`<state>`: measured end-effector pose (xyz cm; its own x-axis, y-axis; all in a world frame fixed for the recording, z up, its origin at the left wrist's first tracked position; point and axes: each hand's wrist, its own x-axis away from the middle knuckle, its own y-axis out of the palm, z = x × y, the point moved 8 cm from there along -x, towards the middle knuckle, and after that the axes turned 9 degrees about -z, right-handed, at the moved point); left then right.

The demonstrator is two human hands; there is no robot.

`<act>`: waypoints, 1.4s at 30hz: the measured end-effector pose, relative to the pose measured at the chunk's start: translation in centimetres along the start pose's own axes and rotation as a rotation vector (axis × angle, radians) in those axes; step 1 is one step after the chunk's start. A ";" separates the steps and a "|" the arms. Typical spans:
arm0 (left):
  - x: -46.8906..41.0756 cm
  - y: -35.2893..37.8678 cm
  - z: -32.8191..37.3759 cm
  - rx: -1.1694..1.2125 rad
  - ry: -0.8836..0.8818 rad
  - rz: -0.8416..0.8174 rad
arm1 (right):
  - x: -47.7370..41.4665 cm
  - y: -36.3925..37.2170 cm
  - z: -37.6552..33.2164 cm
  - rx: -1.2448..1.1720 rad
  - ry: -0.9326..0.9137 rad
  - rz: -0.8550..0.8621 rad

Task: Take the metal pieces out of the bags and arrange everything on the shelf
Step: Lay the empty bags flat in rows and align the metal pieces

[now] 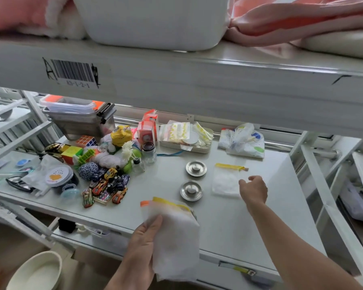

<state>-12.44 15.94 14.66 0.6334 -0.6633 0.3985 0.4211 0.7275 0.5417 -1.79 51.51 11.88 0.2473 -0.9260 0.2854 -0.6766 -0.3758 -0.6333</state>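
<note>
On shelf (228, 227) front edge | left hand (143, 237) grips bags (174, 231) | right half bare

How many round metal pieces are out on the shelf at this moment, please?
2. One metal piece lies farther back, left of the flat bag; the other metal piece sits just in front of it. The bags in the left hand might hide more.

Landmark: near metal piece (191, 190) on shelf (228, 222). Second metal piece (196, 168) behind it; flat bag (226, 181) right; toy cars (107, 188) left; held bags (172, 233) in front.
</note>
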 end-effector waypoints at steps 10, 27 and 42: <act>-0.1 1.8 -0.6 -0.045 -0.082 -0.140 | 22.4 6.3 1.8 -0.807 0.000 -0.700; -0.5 2.9 -5.6 0.028 -0.182 -0.155 | 8.5 -7.9 5.3 -0.848 -0.013 -0.254; -0.4 2.9 -9.3 0.040 -0.108 -0.057 | -7.6 -9.3 11.9 -0.077 0.087 0.028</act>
<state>-5.45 19.94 9.17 0.5348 -0.7197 0.4428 0.4268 0.6823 0.5935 10.88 61.58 7.11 0.1685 -0.9283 0.3316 -0.7343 -0.3426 -0.5861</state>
